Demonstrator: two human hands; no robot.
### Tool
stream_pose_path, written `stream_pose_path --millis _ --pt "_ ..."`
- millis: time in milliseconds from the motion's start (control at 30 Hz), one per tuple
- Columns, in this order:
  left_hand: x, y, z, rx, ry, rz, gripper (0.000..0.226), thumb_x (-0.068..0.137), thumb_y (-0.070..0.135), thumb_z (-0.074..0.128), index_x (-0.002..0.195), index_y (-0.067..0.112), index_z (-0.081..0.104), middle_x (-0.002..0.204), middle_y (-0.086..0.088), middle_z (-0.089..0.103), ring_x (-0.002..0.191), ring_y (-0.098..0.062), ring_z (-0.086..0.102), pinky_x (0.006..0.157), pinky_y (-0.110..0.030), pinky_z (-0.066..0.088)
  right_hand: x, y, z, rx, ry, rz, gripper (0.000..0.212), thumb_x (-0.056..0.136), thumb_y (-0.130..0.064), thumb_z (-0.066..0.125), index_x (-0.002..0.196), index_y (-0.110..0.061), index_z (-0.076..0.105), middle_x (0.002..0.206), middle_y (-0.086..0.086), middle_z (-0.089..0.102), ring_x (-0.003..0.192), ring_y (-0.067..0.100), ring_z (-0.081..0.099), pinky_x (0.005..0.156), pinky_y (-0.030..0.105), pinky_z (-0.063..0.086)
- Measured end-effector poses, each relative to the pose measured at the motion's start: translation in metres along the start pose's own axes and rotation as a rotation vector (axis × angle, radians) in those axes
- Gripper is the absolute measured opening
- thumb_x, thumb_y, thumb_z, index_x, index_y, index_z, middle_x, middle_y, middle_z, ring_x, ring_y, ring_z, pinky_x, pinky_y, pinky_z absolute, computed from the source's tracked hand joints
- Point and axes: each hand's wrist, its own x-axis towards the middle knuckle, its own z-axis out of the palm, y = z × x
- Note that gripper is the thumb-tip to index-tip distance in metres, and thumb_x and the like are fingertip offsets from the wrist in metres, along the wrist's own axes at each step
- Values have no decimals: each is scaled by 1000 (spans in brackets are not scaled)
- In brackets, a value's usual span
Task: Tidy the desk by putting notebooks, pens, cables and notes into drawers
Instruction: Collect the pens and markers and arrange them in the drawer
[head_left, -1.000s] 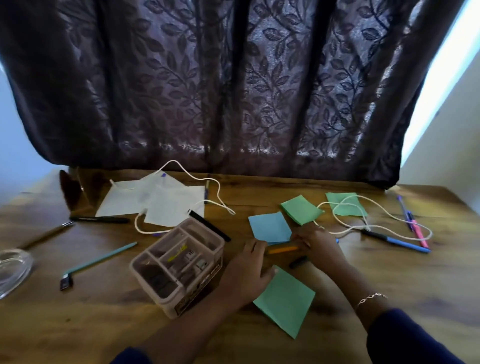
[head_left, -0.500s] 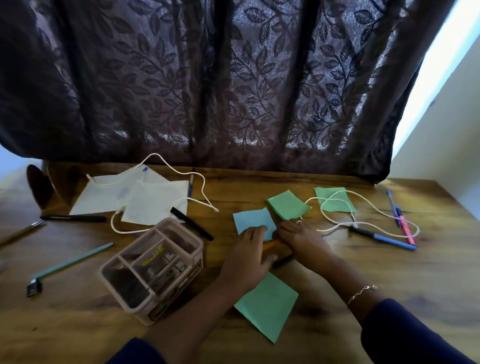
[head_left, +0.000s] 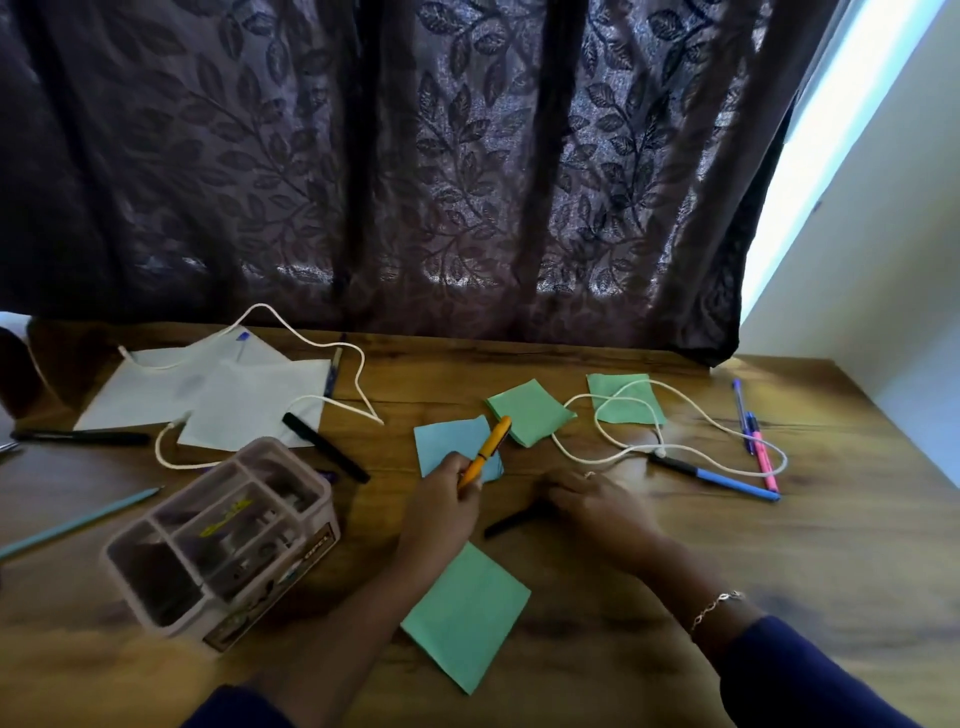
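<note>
Orange pen (head_left: 488, 449): off the desk (head_left: 831, 571), slanting up over the blue note (head_left: 444, 441). The left hand (head_left: 441, 506) pinches its lower end, fingers curled round the barrel. Half a second earlier it lay flat on the desk between both hands, at the note's near edge. Now it is lifted, so one pen is collected, probably bound for the pink compartment organiser (head_left: 223, 540) just left of that hand.

Black pen (head_left: 511, 524): flat on the desk as before, one end under the right hand (head_left: 597, 506). Blur hides whether those fingers grip it or only rest on it.

Unmoved since the earlier frame: near green note (head_left: 467, 616), white cable (head_left: 675, 447), blue pen (head_left: 727, 479), pink pen (head_left: 763, 460), black marker (head_left: 324, 453), white sheets (head_left: 208, 395).

Most of the tidying is still to be done.
</note>
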Motion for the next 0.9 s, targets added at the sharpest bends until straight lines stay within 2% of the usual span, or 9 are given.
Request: stream_pose_path --millis 67,167,233,333,367,433,533,633,900 --pt "2 6 6 -64 -49 -46 8 94 14 50 91 19 54 85 -2 67 67 -5 57 54 -13 42 2 1 3 1 25 14 19 69 -14 62 85 -19 70 89 0 68 65 14 66 54 20 51" --pt "5 16 19 -79 -90 -84 8 93 13 52 93 19 57 94 -2 68 84 -14 63 73 -28 53 4 7 3 -66 112 -22 20 76 -19 44 82 -19 64 79 -1 64 56 15 60 47 22 45" --pt "7 25 27 -73 -118 -97 7 92 13 53 93 17 58 93 -4 63 87 -19 61 73 -29 49 3 10 -2 -97 185 -82 15 74 -14 50 86 -19 57 79 0 63 57 16 58 48 22 43" --pt "7 41 42 -174 -201 -162 11 92 12 51 86 18 58 92 -11 63 86 -24 60 76 -36 49 -1 15 -10 -79 237 -149 35 69 -6 70 97 -20 54 93 1 64 75 18 62 62 26 48" --pt "6 45 47 -246 -227 -205 13 93 13 50 85 18 59 90 -12 64 84 -24 60 75 -38 50 -3 17 -13 -72 245 -154 37 70 -7 72 100 -20 54 96 1 64 80 19 62 65 28 50" --pt "5 52 58 -375 -275 -301 17 96 15 45 87 19 59 77 -9 60 65 -19 55 55 -31 45 -8 20 -19 -72 286 -142 25 76 -11 63 101 -18 61 100 2 66 86 21 64 66 29 53" --pt "4 57 72 -451 -288 -372 11 98 19 43 94 17 54 62 -1 44 49 -12 38 41 -21 27 -29 36 -22 -43 332 55 30 71 -9 70 101 -14 68 104 4 67 88 20 65 62 27 54" --pt "1 60 80 -539 -280 -391 7 96 20 48 97 14 51 61 0 38 46 -9 33 38 -19 26 -58 60 -19 -27 271 312 47 56 3 80 99 -13 69 100 5 68 84 24 66 55 29 53" --pt "-3 76 95 -703 -243 -431 4 96 11 46 97 12 50 68 -4 51 49 -10 38 41 -20 33 -80 81 -7 -114 104 578 18 77 -16 61 94 -13 63 90 8 61 77 30 58 62 37 47"
